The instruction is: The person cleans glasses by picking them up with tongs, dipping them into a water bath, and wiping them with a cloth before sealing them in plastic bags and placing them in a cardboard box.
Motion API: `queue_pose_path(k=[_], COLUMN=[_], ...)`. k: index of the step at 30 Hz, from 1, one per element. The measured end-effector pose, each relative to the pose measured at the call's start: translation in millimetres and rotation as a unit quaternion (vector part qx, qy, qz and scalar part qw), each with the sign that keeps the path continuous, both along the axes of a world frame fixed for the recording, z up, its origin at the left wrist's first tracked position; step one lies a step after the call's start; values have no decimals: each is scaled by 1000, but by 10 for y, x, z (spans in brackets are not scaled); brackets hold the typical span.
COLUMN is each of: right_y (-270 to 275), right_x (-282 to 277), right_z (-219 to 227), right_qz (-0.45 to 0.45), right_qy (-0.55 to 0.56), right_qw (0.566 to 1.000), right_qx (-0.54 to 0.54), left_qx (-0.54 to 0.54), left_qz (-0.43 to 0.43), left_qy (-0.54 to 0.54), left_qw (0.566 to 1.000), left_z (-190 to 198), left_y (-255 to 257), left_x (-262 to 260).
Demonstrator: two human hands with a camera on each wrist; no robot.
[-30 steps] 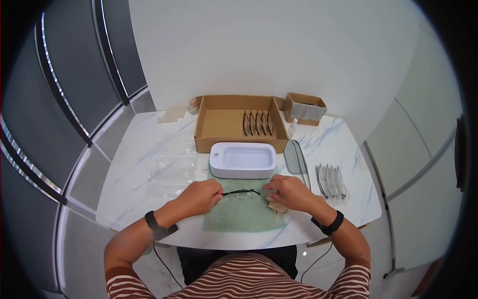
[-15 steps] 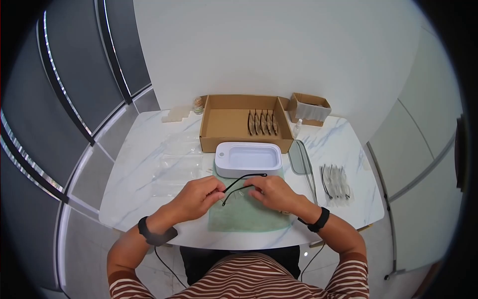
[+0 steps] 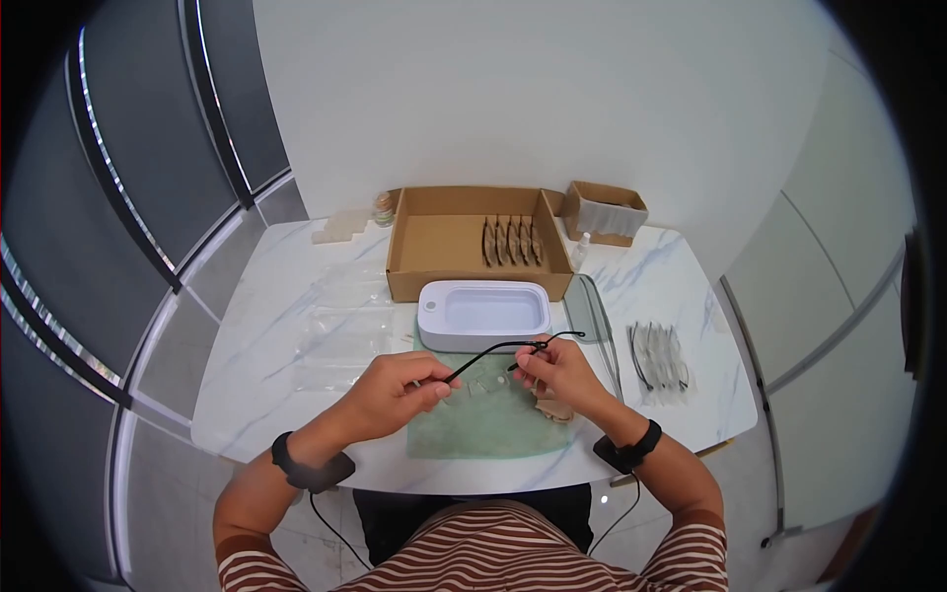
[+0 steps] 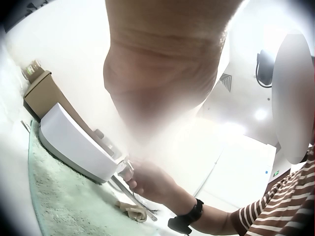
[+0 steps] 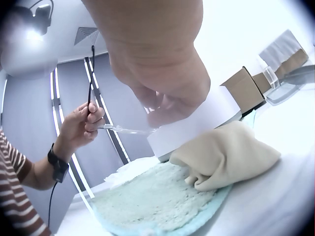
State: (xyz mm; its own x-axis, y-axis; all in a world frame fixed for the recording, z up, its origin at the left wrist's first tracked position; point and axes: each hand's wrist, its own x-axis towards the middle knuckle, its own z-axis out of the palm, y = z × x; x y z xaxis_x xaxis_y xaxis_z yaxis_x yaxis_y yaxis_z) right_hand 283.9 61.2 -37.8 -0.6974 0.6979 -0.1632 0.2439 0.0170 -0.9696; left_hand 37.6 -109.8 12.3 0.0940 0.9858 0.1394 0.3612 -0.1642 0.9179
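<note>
Both hands hold a pair of glasses with thin dark arms (image 3: 486,351) and clear lenses (image 3: 479,384) above the green mat (image 3: 473,434). The left hand (image 3: 395,398) pinches the glasses at their left part, thumb against fingers. At the other side, the right hand (image 3: 569,380) pinches them near a dark arm tip. In the right wrist view the left hand (image 5: 81,127) grips an upright dark arm, and a clear edge stretches toward the right fingers. A beige cloth (image 3: 554,407) lies on the mat below the right hand.
Behind the hands stands a white basin-like device (image 3: 483,340), with a cardboard box (image 3: 424,281) holding several dark-armed glasses beyond it. Wrapped glasses (image 3: 659,357) and a grey transparent lid (image 3: 588,311) lie right; clear plastic sleeves (image 3: 345,340) lie left. A small box (image 3: 617,237) stands back right.
The hands have lifted the glasses from low over the mat and turned them. Their dark arms now reach farther right, and the right hand has shifted right from its place half a second ago.
</note>
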Motion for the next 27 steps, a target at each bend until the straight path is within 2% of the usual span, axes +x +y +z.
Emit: queue_pose_path(k=[2, 4, 6, 10, 12, 13, 14, 15, 17, 19, 21, 27], right_y=[48, 33, 23, -2, -25, -32, -29, -63, -182, -215, -253, -276], right_x=[50, 68, 83, 118, 160, 212, 259, 318, 480, 595, 670, 719], right_z=[-28, -26, -43, -77, -92, -115, -137, -94, 31, -60, -75, -8], right_qz=[8, 7, 6, 18, 19, 14, 10, 15, 15, 11, 50, 130], right_qy=[60, 63, 66, 56, 50, -2, -53, -54, -149, -170, -195, -186], right_qw=[995, 993, 991, 992, 994, 999, 982, 982, 916, 900, 872, 861], right_qx=[-85, -100, -115, -109, -95, 43, 182, 182, 372, 401, 446, 455], left_qx=[-3, -7, 175, 170, 123, 123, 104, 84, 81, 77, 28, 8], left_qz=[2, 5, -15, -10, -2, 1, 8, 15, 22, 23, 31, 48], left_qy=[-25, -51, 84, 75, 65, 65, 73, 80, 84, 88, 29, 26], left_qw=[1000, 999, 981, 983, 990, 990, 992, 993, 993, 993, 999, 998], left_z=[83, 100, 53, 104, 137, 170, 209, 231, 243, 234, 224, 228], left_y=[-17, 7, 73, 84, 78, 72, 72, 74, 84, 92, 119, 152], left_x=[39, 54, 46, 121, 165, 185, 200, 208, 211, 217, 245, 314])
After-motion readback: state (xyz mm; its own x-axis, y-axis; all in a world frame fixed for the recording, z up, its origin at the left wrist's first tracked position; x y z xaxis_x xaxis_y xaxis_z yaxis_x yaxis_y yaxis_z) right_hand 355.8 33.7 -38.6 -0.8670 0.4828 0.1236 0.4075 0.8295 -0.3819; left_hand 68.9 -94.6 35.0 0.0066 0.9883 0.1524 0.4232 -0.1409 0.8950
